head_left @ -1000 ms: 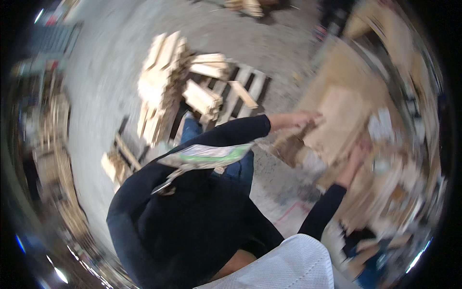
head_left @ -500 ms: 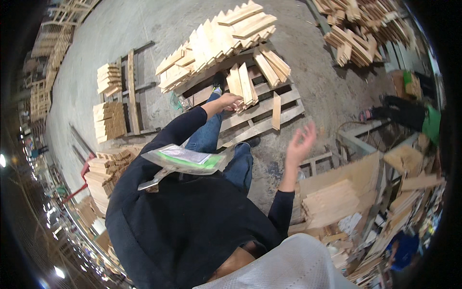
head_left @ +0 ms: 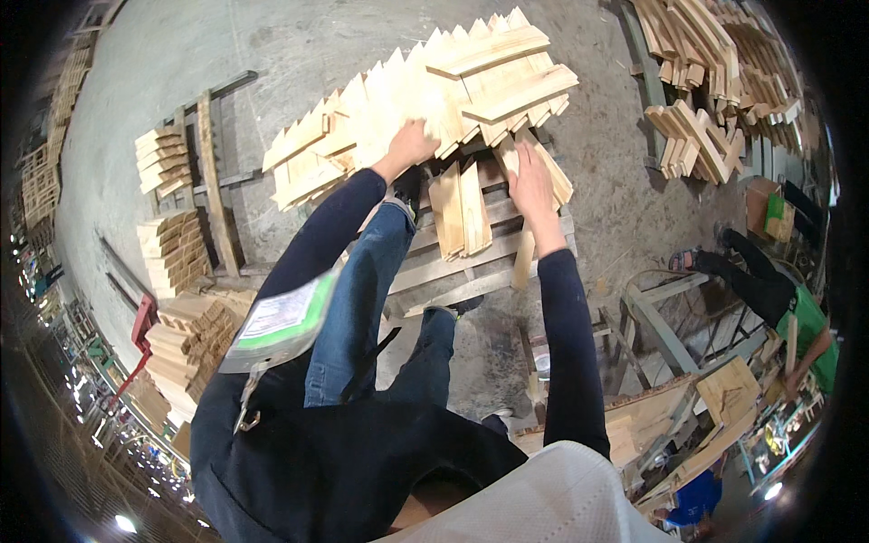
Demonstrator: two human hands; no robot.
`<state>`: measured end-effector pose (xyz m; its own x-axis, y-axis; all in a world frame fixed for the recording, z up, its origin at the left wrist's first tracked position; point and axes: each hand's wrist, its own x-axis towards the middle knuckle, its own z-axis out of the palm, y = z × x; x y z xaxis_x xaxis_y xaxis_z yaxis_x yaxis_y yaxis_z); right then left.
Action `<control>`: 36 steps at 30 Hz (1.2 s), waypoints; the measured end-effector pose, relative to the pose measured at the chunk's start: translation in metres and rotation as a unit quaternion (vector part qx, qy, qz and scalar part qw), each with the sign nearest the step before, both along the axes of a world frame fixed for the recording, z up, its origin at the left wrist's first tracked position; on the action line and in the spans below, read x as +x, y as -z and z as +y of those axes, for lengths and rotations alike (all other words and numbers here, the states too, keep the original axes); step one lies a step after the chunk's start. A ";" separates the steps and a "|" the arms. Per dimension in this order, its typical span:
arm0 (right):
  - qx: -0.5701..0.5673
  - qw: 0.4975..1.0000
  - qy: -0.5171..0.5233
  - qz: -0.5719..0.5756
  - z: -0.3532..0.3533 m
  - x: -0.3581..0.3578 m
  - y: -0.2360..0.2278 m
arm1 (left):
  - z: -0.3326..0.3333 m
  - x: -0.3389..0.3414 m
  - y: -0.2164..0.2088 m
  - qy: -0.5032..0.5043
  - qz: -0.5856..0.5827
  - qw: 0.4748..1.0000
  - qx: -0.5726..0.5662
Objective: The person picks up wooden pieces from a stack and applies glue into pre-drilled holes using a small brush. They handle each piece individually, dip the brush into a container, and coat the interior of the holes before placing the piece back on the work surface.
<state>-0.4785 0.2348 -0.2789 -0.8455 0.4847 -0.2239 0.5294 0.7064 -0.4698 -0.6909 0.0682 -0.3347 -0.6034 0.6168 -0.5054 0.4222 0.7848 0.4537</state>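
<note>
A long pile of pale wooden slats with pointed ends lies on a wooden pallet in front of me. My left hand reaches out and grips the near edge of the pile, fingers curled over the slats. My right hand closes on the upper end of a single slat that leans against the pile and hangs down over the pallet. A few more slats lie loose between my hands. My knee in blue jeans is raised toward the pallet.
More slat piles lie at the upper right on the concrete floor. Stacks of short wooden blocks stand at the left. Another person in green and black bends down at the right, beside a metal frame.
I have turned from the boards at the right toward the slat pile. Both hands, free in the air half a second ago, now rest on the slats.
</note>
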 end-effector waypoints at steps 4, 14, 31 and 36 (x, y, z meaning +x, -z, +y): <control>0.132 0.988 -0.042 -0.063 0.048 -0.073 0.054 | 0.082 -0.056 0.016 0.058 0.122 0.986 0.102; 0.184 0.978 -0.101 -0.004 0.082 -0.118 0.090 | 0.129 -0.086 0.044 0.136 0.223 0.957 0.126; -0.203 0.976 -0.044 0.067 -0.153 0.153 -0.165 | -0.155 0.178 -0.235 0.410 0.020 0.903 0.127; -0.344 0.939 0.028 -0.009 -0.193 0.244 -0.212 | -0.161 0.269 -0.294 0.508 0.033 0.848 0.146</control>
